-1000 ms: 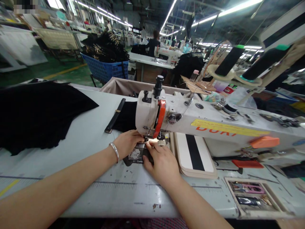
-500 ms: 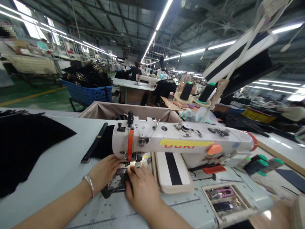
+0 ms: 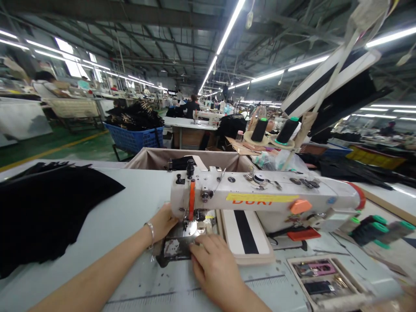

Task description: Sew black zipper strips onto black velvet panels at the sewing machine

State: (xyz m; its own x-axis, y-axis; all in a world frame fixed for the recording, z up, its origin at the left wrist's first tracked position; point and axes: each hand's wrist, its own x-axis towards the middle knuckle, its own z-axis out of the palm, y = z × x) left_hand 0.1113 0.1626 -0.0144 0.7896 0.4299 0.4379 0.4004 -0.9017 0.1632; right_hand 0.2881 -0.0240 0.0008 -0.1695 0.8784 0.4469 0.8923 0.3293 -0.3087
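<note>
A white sewing machine (image 3: 247,190) with a red-orange strip on its head stands in front of me. My left hand (image 3: 162,223), with a silver bracelet at the wrist, reaches to the left side of the machine head. Its fingertips are partly hidden there, and I cannot see what they hold. Beside the needle area, my right hand (image 3: 216,264) rests with its fingers loosely bent, fingertips at the edge of the worn metal plate (image 3: 177,248). Nothing shows in this hand. A lit presser foot area (image 3: 191,226) lies between the hands.
Black fabric pieces (image 3: 55,203) lie on the table at left. Behind the machine is a cloth-lined bin (image 3: 152,159) with a black-and-white piece. A padded striped panel (image 3: 247,236) lies under the arm. An accessory tray (image 3: 321,277) and thread cones (image 3: 370,232) are at right.
The black piece with a strap behind the machine head has left the tabletop; a black-and-white piece shows in the bin. My right hand has drawn back from the needle. The view has shifted left.
</note>
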